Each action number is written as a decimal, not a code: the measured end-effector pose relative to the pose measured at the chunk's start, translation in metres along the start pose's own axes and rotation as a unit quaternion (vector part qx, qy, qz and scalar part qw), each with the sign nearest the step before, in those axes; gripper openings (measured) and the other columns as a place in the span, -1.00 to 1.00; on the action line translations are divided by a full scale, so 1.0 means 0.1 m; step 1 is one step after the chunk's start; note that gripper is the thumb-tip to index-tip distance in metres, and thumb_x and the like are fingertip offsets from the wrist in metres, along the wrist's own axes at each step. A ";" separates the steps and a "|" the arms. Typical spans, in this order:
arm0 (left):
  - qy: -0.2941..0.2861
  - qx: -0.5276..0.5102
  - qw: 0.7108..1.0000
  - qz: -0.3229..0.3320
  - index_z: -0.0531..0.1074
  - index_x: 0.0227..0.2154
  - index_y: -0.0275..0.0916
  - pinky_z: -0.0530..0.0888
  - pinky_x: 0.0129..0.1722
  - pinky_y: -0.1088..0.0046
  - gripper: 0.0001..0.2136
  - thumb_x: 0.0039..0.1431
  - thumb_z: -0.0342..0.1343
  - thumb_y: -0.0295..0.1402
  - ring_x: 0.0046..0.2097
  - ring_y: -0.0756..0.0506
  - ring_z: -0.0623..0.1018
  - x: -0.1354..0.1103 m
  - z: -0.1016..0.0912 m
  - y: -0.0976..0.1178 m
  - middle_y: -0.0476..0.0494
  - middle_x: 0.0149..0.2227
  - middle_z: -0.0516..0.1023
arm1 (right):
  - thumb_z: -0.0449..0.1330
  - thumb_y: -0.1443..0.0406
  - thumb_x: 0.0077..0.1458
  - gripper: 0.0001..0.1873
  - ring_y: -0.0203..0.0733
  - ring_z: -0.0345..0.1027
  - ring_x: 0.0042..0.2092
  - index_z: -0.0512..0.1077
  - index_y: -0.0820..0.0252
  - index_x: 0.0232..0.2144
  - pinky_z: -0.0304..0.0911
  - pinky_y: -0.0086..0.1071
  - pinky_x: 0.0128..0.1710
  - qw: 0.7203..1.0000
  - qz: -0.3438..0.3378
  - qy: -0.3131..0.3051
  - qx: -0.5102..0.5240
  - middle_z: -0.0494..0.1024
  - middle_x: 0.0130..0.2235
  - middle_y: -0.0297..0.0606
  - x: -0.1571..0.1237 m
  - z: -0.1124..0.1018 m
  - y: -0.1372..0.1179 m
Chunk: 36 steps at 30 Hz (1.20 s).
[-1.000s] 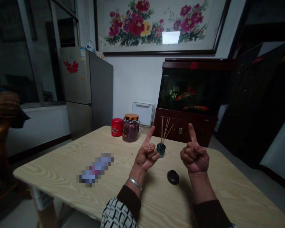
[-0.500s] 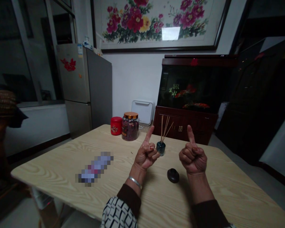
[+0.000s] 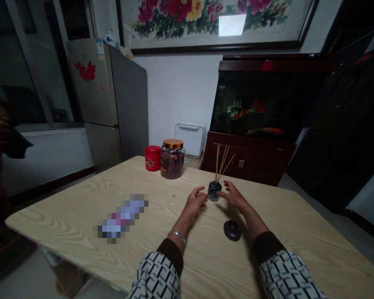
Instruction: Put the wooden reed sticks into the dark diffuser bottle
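Note:
A dark blue glass reed diffuser (image 3: 214, 192) stands upright on the wooden table, with several thin sticks rising from its neck. My left hand (image 3: 195, 203) is at its left side, fingers curved and apart. On its right, my right hand (image 3: 235, 195) reaches in with spread fingers, the tips at or very near the glass. Whether either hand touches the bottle I cannot tell. Between my forearms lies a round dark lid-like object (image 3: 232, 230) with a knob.
On the table (image 3: 137, 257), a red canister (image 3: 152, 158) and a copper-lidded glass jar (image 3: 172, 162) stand at the back. A blurred-out item (image 3: 123, 219) lies to the left. Behind are a fridge (image 3: 96, 91) and a fish tank (image 3: 262, 104).
Both hands had index fingers pointing up with the other fingers curled. They have now opened and moved in to either side of the diffuser. The view has tilted down slightly.

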<state>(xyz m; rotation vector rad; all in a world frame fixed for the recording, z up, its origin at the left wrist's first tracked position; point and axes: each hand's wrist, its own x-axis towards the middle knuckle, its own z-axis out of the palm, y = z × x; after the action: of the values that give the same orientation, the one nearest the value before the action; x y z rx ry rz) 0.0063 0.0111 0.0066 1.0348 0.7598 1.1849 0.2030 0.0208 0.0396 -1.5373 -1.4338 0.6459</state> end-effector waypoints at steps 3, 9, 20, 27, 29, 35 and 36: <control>0.005 0.038 0.999 0.013 0.36 0.02 -0.22 0.41 -0.25 0.45 -0.51 -0.04 0.24 -0.41 -0.22 0.00 0.50 0.03 -0.03 -0.20 -0.16 -0.09 0.42 | 0.38 0.11 -0.27 -0.19 0.07 0.33 0.09 0.29 0.19 0.07 0.26 -0.08 0.04 0.999 -0.018 -0.026 -0.027 0.46 0.04 -0.04 0.20 0.15 0.09; -0.025 0.155 0.983 0.090 0.23 0.15 -0.17 0.36 0.10 0.21 -0.32 -0.09 0.27 -0.48 0.16 -0.18 0.37 0.06 -0.07 -0.31 -0.31 0.16 0.31 | 0.33 0.12 -0.13 -0.40 -0.03 0.41 -0.07 0.31 0.13 -0.02 0.26 -0.10 0.02 0.995 -0.045 -0.050 -0.076 0.52 -0.12 -0.20 0.05 0.23 0.12; -0.121 0.217 0.964 0.092 0.30 0.05 -0.29 0.42 -0.24 0.38 -0.35 -0.18 0.36 -0.40 -0.23 -0.09 0.47 -0.13 -0.02 -0.21 -0.14 -0.19 0.49 | 0.17 -0.12 0.09 -0.47 -0.01 0.36 0.10 0.47 0.14 -0.12 0.23 -0.12 0.12 0.985 -0.106 -0.089 0.101 0.54 0.00 -0.13 -0.51 0.43 -0.35; -0.105 0.252 0.956 0.110 0.35 -0.03 -0.22 0.41 -0.16 0.33 -0.36 -0.22 0.45 -0.23 -0.16 -0.12 0.46 -0.18 -0.07 -0.20 -0.14 -0.17 0.48 | 0.10 -0.15 0.13 -0.55 -0.30 0.20 -0.60 0.28 0.07 -0.41 0.22 -0.39 -0.51 0.953 -0.090 0.057 0.282 0.24 -0.63 -0.51 -0.22 -0.13 -0.85; -0.107 0.246 0.958 0.099 0.34 -0.01 -0.21 0.42 -0.15 0.31 -0.34 -0.22 0.45 -0.23 -0.16 -0.11 0.47 -0.20 -0.07 -0.18 -0.14 -0.17 0.47 | 0.08 -0.10 0.17 -0.60 -0.34 0.03 -0.65 0.29 0.08 -0.41 0.04 -0.43 -0.58 0.986 -0.061 0.061 0.146 0.15 -0.65 -0.53 -0.16 -0.56 -0.78; -0.124 0.242 0.958 0.092 0.31 0.00 -0.20 0.44 -0.13 0.30 -0.34 -0.21 0.44 -0.27 -0.17 -0.10 0.47 -0.21 -0.08 -0.15 -0.14 -0.15 0.46 | 0.04 0.09 0.23 -0.73 -0.04 0.42 -0.29 0.39 0.14 -0.28 0.11 -0.30 -0.38 0.882 0.062 -0.030 -0.466 0.54 -0.32 -0.13 -0.67 -1.00 0.14; -0.129 0.236 0.959 0.093 0.31 0.00 -0.20 0.44 -0.13 0.31 -0.34 -0.21 0.44 -0.28 -0.17 -0.09 0.47 -0.21 -0.08 -0.15 -0.14 -0.15 0.46 | 0.00 0.10 0.26 -0.71 -0.03 0.44 -0.25 0.38 0.14 -0.20 0.13 -0.29 -0.36 0.868 0.068 -0.048 -0.490 0.55 -0.25 -0.10 -0.80 -0.94 0.28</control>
<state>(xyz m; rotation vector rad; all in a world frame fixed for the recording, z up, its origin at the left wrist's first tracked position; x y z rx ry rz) -0.0008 -0.0081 -0.0110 1.6543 0.7670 1.0174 0.2823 -0.0779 0.0417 -2.4146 -1.8701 0.0095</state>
